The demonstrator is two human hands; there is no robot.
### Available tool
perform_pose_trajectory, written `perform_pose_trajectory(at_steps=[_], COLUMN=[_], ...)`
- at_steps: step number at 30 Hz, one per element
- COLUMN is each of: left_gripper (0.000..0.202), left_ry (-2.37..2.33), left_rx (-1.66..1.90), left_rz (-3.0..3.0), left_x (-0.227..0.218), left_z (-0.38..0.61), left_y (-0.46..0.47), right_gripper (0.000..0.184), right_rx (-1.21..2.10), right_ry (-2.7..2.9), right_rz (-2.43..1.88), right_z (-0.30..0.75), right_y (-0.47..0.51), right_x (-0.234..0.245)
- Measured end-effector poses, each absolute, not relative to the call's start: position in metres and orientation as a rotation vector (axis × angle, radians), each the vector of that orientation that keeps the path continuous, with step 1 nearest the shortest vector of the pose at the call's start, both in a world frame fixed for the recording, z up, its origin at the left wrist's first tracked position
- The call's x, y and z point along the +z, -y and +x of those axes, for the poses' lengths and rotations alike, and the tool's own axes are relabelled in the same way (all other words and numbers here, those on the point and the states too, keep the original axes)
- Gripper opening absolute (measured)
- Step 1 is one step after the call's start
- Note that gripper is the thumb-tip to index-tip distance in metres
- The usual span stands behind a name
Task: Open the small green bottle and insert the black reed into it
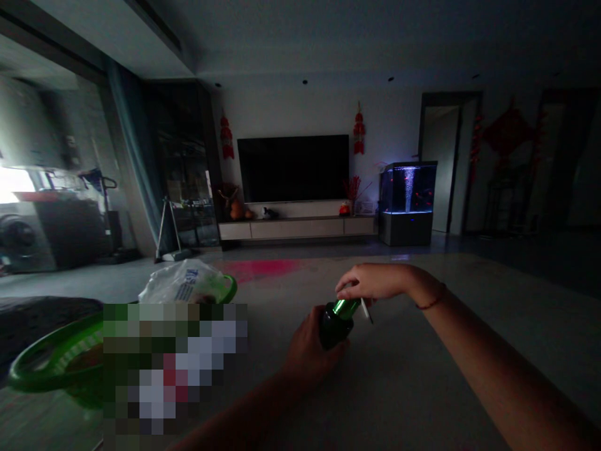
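Note:
My left hand (pixel 307 347) is wrapped around a small dark bottle (pixel 335 329), held near the middle of the view. A shiny green cap or collar (pixel 346 307) tops the bottle, which leans slightly to the right. From above, my right hand (pixel 375 282) closes its fingers over that green top, with a bracelet at the wrist. Just below the right palm, a thin whitish stick-like piece (pixel 365 311) with a dark tip points downward. Whether it belongs to the bottle or is held separately I cannot tell. The room is dim, so the bottle's details are faint.
At the left stands a green plastic basket (pixel 32 376) with a white plastic bag (pixel 181 282) on top; its right part is pixelated. A pale tabletop (pixel 413 369) spreads below my hands, with a pink patch (pixel 265 269) farther off. A lit aquarium (pixel 407 190) stands beyond.

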State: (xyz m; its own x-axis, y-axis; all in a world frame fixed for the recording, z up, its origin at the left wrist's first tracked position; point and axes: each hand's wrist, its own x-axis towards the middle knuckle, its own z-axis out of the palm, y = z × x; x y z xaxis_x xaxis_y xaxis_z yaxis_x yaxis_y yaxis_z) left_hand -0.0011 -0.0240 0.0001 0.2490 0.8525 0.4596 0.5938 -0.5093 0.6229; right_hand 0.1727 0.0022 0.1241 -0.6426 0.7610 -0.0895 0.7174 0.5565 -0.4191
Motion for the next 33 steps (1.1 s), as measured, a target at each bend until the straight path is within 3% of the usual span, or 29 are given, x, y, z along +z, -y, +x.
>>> perform_pose_trajectory(at_steps=[12, 17, 24, 29, 33], left_gripper=[0.049, 0.049, 0.05, 0.051, 0.051], left_ry=[-1.375, -1.343, -1.337, -1.349, -1.354], left_rx=[1.092, 1.159, 1.213, 1.211, 1.208], left_rz=[2.189, 2.201, 2.213, 2.198, 2.194], left_x=[0.004, 0.002, -0.004, -0.003, -0.002], left_z=[-0.001, -0.001, -0.002, -0.001, -0.001], left_y=[0.026, 0.024, 0.02, 0.02, 0.021], right_gripper=[0.037, 0.066, 0.054, 0.034, 0.036], right_rx=[0.388, 0.353, 0.493, 0.481, 0.359], right_ry=[2.801, 2.683, 2.647, 2.7, 2.748], right_rz=[-1.075, -1.301, -1.652, -1.472, -1.32], right_z=[0.171, 0.171, 0.167, 0.172, 0.179], right_y=[0.005, 0.006, 0.005, 0.002, 0.001], right_x=[0.129, 0.126, 0.123, 0.123, 0.124])
